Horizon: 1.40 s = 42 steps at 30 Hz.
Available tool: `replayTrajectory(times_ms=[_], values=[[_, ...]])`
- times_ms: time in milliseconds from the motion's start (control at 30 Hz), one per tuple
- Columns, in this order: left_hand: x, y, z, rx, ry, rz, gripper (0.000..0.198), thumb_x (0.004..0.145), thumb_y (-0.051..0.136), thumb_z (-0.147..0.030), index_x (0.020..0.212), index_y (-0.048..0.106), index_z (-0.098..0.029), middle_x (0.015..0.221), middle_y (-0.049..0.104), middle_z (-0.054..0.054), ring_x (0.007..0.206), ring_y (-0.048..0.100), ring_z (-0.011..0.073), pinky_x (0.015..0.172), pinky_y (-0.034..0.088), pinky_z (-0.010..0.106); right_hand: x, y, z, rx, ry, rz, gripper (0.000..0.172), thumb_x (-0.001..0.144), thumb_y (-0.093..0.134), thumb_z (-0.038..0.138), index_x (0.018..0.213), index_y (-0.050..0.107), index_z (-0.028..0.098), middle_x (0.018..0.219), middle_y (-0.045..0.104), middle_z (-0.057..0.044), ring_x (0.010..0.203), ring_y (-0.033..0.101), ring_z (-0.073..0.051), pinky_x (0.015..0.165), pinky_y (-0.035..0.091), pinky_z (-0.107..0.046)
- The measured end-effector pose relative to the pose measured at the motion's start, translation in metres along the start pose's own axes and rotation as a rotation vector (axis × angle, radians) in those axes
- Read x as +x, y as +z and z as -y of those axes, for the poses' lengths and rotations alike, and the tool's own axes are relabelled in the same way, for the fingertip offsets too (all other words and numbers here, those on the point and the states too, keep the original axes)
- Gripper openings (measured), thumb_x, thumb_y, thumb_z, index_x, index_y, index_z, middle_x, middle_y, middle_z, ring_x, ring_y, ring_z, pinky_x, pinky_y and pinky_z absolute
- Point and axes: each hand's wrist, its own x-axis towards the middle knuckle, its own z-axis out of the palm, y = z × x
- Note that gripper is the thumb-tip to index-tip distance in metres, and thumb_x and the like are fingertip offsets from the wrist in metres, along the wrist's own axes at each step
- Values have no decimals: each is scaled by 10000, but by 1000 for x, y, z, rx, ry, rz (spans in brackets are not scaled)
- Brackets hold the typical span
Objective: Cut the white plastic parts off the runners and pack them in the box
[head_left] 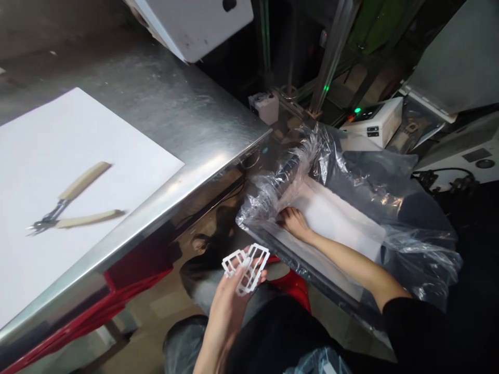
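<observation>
My left hand (236, 283) is closed around several thin white plastic frames (255, 265), fanned out in front of my lap. They have rectangular openings. My right hand (295, 222) reaches down into a dark box (278, 254) lined with a clear plastic bag (323, 150). Its fingers are bent together near the box's far left corner, beside a white sheet (335, 218) inside. The fingertips are hidden, so what they hold, if anything, does not show.
To the left, a metal table (156, 104) carries a white sheet of paper (117, 140), with side cutters (70, 200) lying open on it. A white machine part (206, 26) overhangs the table's back. A control box (374, 124) with a green light stands behind the lined box. Below is a red stool (294, 288).
</observation>
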Motion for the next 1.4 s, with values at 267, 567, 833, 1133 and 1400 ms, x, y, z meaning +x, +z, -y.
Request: replayTrajectory(times_ms=[267, 567, 833, 1133, 1400], values=[[-6, -8, -1, -115, -33, 48, 511, 889, 695, -421, 1331, 695, -166, 1217, 766, 150, 1146, 719, 377, 1041, 570, 544, 11, 4, 11, -40, 90, -8, 359, 1011, 660, 409, 1275, 650, 166, 1310, 652, -111, 1163, 655, -263, 986, 567, -491], [-2, -7, 0, -64, -35, 47, 569, 844, 776, -409, 1350, 680, -168, 1191, 774, 147, 1125, 728, 363, 1012, 588, 504, 10, -28, 18, 159, 183, -26, 324, 1008, 672, 369, 1265, 658, 171, 1320, 652, -108, 1169, 655, -259, 996, 567, -491], [3, -9, 2, 54, 1, 114, 639, 809, 809, -499, 1319, 697, -130, 1060, 791, 161, 970, 754, 327, 839, 614, 405, -55, -130, 33, 703, 42, 32, 372, 1043, 567, 465, 1278, 642, 187, 1080, 738, -97, 957, 728, -195, 888, 616, -353], [14, 13, 5, 181, 45, 155, 531, 840, 808, -505, 1256, 736, -183, 1011, 761, 75, 844, 705, 198, 796, 565, 287, -88, -175, 55, 1290, 160, 322, 379, 904, 769, 440, 1205, 726, 214, 1055, 748, -62, 935, 730, -189, 855, 602, -311], [19, -24, 0, 130, 93, -40, 588, 710, 878, -518, 1138, 743, -138, 850, 723, 43, 645, 665, 158, 613, 555, 269, -75, -95, -62, 1177, 680, 53, 327, 924, 756, 382, 1161, 693, 166, 973, 687, -43, 822, 684, -163, 787, 603, -338]])
